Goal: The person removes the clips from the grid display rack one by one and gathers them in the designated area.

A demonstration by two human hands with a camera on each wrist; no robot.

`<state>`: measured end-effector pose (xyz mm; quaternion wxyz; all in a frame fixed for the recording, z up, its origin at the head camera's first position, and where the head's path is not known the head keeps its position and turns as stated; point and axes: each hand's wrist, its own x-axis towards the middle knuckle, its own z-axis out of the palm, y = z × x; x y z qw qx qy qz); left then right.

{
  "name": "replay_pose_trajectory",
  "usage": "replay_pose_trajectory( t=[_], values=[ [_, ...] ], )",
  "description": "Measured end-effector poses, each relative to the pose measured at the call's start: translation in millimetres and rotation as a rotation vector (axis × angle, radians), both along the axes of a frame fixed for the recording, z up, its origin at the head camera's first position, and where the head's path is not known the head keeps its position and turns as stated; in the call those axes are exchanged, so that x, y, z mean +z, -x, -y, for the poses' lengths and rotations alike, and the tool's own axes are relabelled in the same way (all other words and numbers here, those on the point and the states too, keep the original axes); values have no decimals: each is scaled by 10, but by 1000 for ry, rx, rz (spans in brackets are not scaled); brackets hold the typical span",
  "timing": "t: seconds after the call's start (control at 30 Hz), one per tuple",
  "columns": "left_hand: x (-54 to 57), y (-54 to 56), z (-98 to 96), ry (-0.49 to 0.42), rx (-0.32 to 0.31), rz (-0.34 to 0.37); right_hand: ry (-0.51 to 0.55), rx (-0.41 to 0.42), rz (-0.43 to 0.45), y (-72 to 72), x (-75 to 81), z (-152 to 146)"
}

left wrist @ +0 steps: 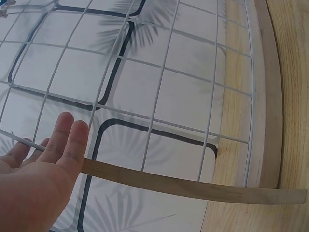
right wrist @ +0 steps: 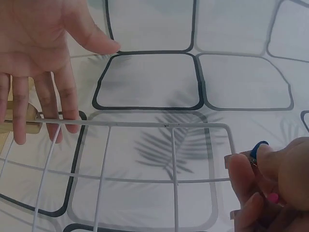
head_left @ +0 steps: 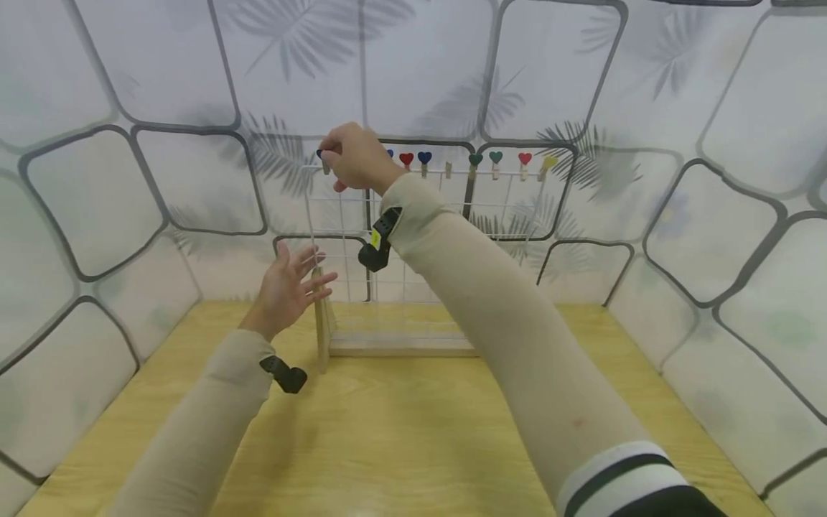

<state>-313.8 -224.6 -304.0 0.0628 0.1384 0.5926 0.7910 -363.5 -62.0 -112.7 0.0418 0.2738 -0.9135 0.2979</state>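
Note:
My right hand [head_left: 362, 158] is at the top left corner of a white wire grid [left wrist: 152, 117]. Between thumb and fingers it pinches a small wooden clothespin with a dark blue heart [right wrist: 259, 149]. A pink bit [right wrist: 273, 198] shows among the same hand's curled fingers, mostly hidden by them. Lower down, my left hand [head_left: 284, 291] is held with its fingers extended beside the grid's left edge, overlapping the wooden upright [head_left: 321, 323] in the head view. Nothing is gripped in it.
Along the grid's top wire sit several clothespins with hearts, among them a red one [head_left: 406, 159], a green one [head_left: 496, 156] and a yellow one [head_left: 550, 163]. A wooden base bar [head_left: 400, 348] stands on the wood-grain table [head_left: 400, 431]. Patterned fabric walls [head_left: 426, 64] enclose the table.

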Motion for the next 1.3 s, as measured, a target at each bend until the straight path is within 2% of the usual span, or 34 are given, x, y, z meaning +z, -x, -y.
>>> replay_pose_trajectory(
  t=[0.07,0.2,0.33,0.47,0.53,0.63,0.77,0.87,1.0,1.3],
  values=[
    [4,-4,-3,-3,5,-5,4,-25,-28,-22,4,19],
    [13,-14,-12,4,4,3,33,-74,-18,-56,6,49],
    [12,-19,-25,4,11,-2,52,-87,-75,-59,-40,55],
    [5,-34,-41,0,23,-7,152,-82,-109,-65,-90,19],
    [-8,-43,-48,1,27,-2,216,-57,-71,-81,-104,-21],
    [-23,-46,-48,10,29,6,273,23,24,-123,-103,-121],
    [-7,-17,-29,13,18,7,288,101,160,-185,-92,-290],
    [17,10,-3,18,6,6,267,110,209,-227,-121,-401],
    [23,26,27,38,4,23,235,123,216,-260,-269,-519],
    [18,48,42,94,-11,42,232,161,262,-289,-800,-675]
  ],
)
